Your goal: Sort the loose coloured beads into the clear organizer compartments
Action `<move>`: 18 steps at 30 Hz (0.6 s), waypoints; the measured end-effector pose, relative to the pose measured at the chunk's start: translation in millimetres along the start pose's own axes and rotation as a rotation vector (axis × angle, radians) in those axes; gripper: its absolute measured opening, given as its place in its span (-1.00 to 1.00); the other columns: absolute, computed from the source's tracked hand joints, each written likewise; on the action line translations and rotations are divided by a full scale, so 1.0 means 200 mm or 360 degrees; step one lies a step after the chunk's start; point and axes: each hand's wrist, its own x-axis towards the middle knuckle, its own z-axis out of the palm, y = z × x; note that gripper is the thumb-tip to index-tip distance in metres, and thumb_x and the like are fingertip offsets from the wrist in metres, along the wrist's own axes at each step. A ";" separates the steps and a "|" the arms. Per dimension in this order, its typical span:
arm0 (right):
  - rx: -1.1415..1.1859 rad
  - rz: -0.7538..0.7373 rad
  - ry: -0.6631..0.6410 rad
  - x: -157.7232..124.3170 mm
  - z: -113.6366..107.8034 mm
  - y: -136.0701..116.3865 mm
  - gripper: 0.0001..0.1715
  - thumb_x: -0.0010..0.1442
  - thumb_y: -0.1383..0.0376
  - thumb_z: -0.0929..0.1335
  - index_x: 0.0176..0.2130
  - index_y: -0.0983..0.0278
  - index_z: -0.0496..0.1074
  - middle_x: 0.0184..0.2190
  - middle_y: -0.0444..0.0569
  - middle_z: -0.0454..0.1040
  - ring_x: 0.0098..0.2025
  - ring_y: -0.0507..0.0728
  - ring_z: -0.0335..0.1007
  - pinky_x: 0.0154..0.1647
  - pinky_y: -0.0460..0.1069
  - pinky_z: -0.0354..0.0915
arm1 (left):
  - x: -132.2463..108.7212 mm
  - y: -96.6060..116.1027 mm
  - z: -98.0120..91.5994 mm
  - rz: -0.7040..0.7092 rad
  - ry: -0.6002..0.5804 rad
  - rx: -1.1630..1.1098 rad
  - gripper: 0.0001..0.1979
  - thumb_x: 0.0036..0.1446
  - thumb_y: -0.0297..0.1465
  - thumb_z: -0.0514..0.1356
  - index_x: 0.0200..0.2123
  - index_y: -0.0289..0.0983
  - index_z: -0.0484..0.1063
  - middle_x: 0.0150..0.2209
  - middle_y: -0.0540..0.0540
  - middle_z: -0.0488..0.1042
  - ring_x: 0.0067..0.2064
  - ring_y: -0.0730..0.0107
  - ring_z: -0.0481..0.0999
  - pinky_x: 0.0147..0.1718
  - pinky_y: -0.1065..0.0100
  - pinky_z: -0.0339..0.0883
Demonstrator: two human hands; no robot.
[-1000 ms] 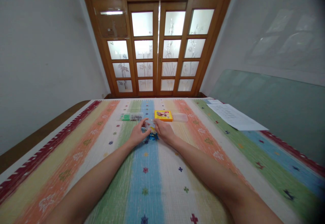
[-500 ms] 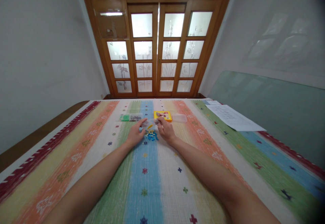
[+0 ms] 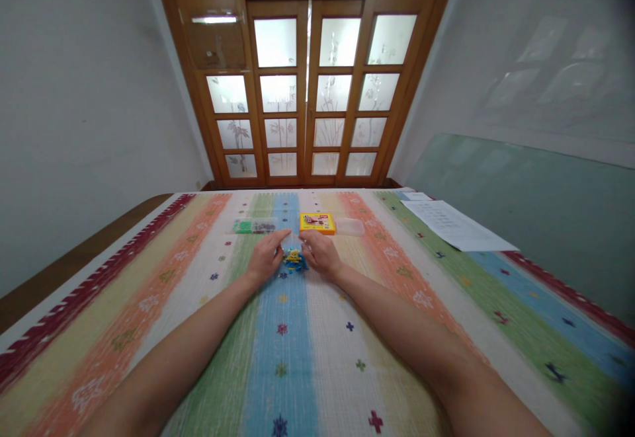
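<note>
One heap of blue and yellow pieces (image 3: 294, 261) is lying tipped out before the yellow box (image 3: 317, 223), left hand (image 3: 266, 256) and right hand (image 3: 322, 253) seemingly pinching an emptied clear bag (image 3: 294, 241) between, the clear case (image 3: 254, 226) leftward holding unspilled contents.

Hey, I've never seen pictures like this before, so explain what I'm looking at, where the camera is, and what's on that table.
There's no machine: these are a person's bare left hand and bare right hand, filmed from a camera worn on their head, looking forward and down. The striped, multicoloured tablecloth holds a small pile of blue and yellow pieces between the hands. Farther back are a clear plastic box with green and dark contents, a yellow cardboard box and a translucent plastic container; white printed paper lies to the right. The fingertips seem to hold something thin and clear, too faint to identify.
</note>
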 end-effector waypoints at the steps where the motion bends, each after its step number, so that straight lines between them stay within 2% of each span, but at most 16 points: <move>1: 0.0016 -0.0013 0.0031 0.00 0.00 0.00 -0.73 0.39 0.28 0.23 0.01 0.25 0.42 -0.13 0.11 0.54 -0.07 0.23 0.47 -0.03 0.11 0.41 | 0.00 0.00 0.00 -0.0027 0.0001 -0.0013 -0.43 0.26 -0.58 0.06 0.31 -0.17 0.33 0.20 -0.14 0.50 0.22 0.22 0.49 0.26 0.07 0.37; 5: 0.0089 0.0055 0.0084 0.01 0.01 0.01 -0.71 0.43 0.22 0.26 0.08 0.25 0.40 -0.11 0.12 0.55 -0.06 0.24 0.50 -0.01 0.12 0.44 | 0.00 0.01 0.01 -0.0138 -0.0058 -0.0093 -0.38 0.24 -0.51 0.15 0.37 -0.16 0.25 0.17 -0.15 0.51 0.05 0.26 0.56 0.14 0.13 0.45; 8: 0.0159 0.0113 0.0016 0.01 0.01 0.00 -0.49 0.38 0.13 0.35 0.24 0.24 0.33 0.04 0.16 0.54 0.04 0.27 0.51 0.09 0.19 0.44 | 0.00 0.03 0.00 -0.0171 -0.0096 -0.0138 -0.35 0.25 -0.43 0.20 0.39 -0.15 0.22 0.10 -0.15 0.53 -0.04 0.27 0.57 0.07 0.16 0.48; 11: 0.0207 0.0074 -0.0119 0.01 0.01 -0.04 -0.23 0.36 0.11 0.38 0.43 0.17 0.13 0.27 0.18 0.39 0.27 0.30 0.38 0.27 0.26 0.34 | 0.00 0.04 0.00 -0.0223 -0.0072 -0.0193 -0.35 0.23 -0.38 0.24 0.38 -0.16 0.23 0.03 -0.14 0.55 -0.09 0.28 0.57 0.03 0.17 0.49; 14: 0.0175 0.0013 -0.0229 0.03 0.00 -0.07 -0.11 0.38 0.15 0.36 0.51 0.12 -0.05 0.42 0.16 0.19 0.42 0.29 0.17 0.39 0.29 0.23 | 0.01 0.03 -0.01 -0.0308 -0.0052 -0.0325 -0.35 0.24 -0.35 0.25 0.37 -0.16 0.24 -0.02 -0.11 0.57 -0.10 0.29 0.59 0.03 0.18 0.49; 16: 0.0097 -0.0001 -0.0258 0.03 0.00 -0.08 -0.08 0.36 0.18 0.37 0.52 0.13 -0.06 0.45 0.16 0.12 0.45 0.30 0.10 0.40 0.30 0.21 | 0.01 0.02 0.00 -0.0372 -0.0044 -0.0431 -0.38 0.26 -0.33 0.24 0.36 -0.17 0.25 -0.03 -0.12 0.58 -0.09 0.30 0.61 0.02 0.20 0.50; 18: -0.0019 0.0033 -0.0229 0.04 0.00 -0.08 -0.13 0.33 0.23 0.39 0.49 0.17 0.04 0.41 0.20 0.17 0.42 0.34 0.13 0.39 0.32 0.22 | 0.00 0.02 0.00 -0.0414 -0.0053 -0.0534 -0.43 0.30 -0.31 0.20 0.35 -0.18 0.27 -0.03 -0.13 0.59 -0.08 0.29 0.63 -0.01 0.21 0.51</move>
